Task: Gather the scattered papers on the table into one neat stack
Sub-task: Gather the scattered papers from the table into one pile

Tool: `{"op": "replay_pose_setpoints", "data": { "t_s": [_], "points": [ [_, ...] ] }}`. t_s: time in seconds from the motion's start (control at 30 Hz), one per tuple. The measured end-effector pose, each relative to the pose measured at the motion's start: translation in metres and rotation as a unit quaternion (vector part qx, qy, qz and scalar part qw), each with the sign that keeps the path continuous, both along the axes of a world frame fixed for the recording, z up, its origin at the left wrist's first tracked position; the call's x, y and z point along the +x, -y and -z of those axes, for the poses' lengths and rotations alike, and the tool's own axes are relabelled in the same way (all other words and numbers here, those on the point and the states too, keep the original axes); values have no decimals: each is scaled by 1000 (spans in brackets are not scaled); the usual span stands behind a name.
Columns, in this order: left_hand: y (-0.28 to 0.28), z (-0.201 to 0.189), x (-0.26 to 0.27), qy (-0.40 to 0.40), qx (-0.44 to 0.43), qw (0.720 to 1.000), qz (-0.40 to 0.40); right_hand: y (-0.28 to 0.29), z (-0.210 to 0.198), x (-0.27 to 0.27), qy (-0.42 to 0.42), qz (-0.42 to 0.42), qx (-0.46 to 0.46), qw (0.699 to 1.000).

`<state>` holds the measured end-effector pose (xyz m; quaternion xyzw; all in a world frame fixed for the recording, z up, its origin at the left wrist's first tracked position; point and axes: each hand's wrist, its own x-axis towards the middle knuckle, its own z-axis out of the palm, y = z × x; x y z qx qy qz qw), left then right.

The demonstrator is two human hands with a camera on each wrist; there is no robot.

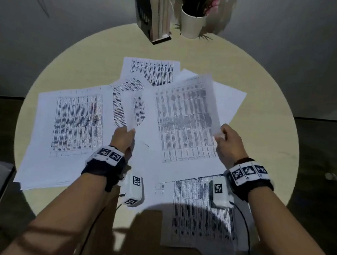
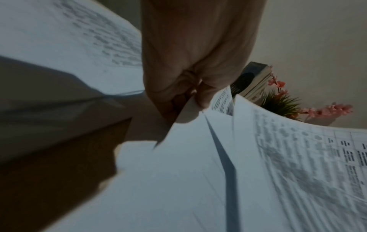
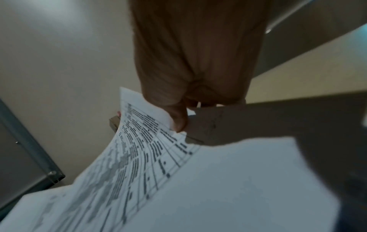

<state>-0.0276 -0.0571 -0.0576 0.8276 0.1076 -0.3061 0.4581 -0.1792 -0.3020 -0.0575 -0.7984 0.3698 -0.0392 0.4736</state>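
Right now both hands are pinching paper above a round pale table (image 1: 269, 92). The left hand (image 1: 123, 138) has thumb and fingers closed on the near corner of a lifted sheet (image 1: 133, 111), and the left wrist view shows that corner caught between the fingertips (image 2: 200, 100). The right hand (image 1: 229, 142) pinches the near right edge of a printed sheet (image 1: 185, 112) raised off the surface and curving between the two hands; in the right wrist view the thumb (image 3: 178, 116) presses on its printed side. More printed papers lie scattered flat: a large page (image 1: 71, 126) left of the left hand, another page (image 1: 196, 216) under the right wrist near the table's front edge, and one page (image 1: 150, 70) beyond the hands. Behind them stand a potted plant (image 1: 193, 22) and a dark upright box (image 1: 152, 10), well apart from the papers.
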Motion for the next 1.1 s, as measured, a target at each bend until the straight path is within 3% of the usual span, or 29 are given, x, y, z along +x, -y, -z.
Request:
{"op": "replay_pose_setpoints", "data": {
  "t_s": [0.2, 0.3, 0.4, 0.5, 0.57, 0.67, 0.73, 0.83, 0.93, 1.0, 1.1],
  "points": [
    [17, -5, -4, -57, -84, 994, 37, -25, -6, 11, -57, -99, 26, 993],
    [19, -4, -14, -33, -40, 998, 35, -45, -7, 18, -14, -72, 103, 992],
    [18, -2, -12, -24, -31, 999, 20, -48, -13, 17, -14, -46, 83, 995],
    [15, -6, -11, -42, 3, 999, 27, -39, -31, 16, -19, -67, -71, 995],
    [12, -3, -8, -32, 10, 999, 31, -24, -61, 17, 12, -25, -161, 987],
    [10, 3, -5, -38, 3, 999, 10, -5, -112, 17, 63, 17, -303, 951],
    [12, -3, -6, -48, -14, 999, -10, -20, -133, 20, 63, -44, -410, 909],
    [13, 1, -6, -92, -98, 990, -36, -75, -132, 25, -15, -213, -447, 869],
    [2, 15, -8, -131, -263, 953, -77, -128, -82, 25, -135, -356, -370, 847],
    [-3, 11, -10, -119, -317, 935, -100, -144, -46, 24, -148, -390, -249, 874],
    [-2, 1, -23, -117, -334, 934, -58, -144, -25, 23, -109, -346, 4, 932]
  ]
}}
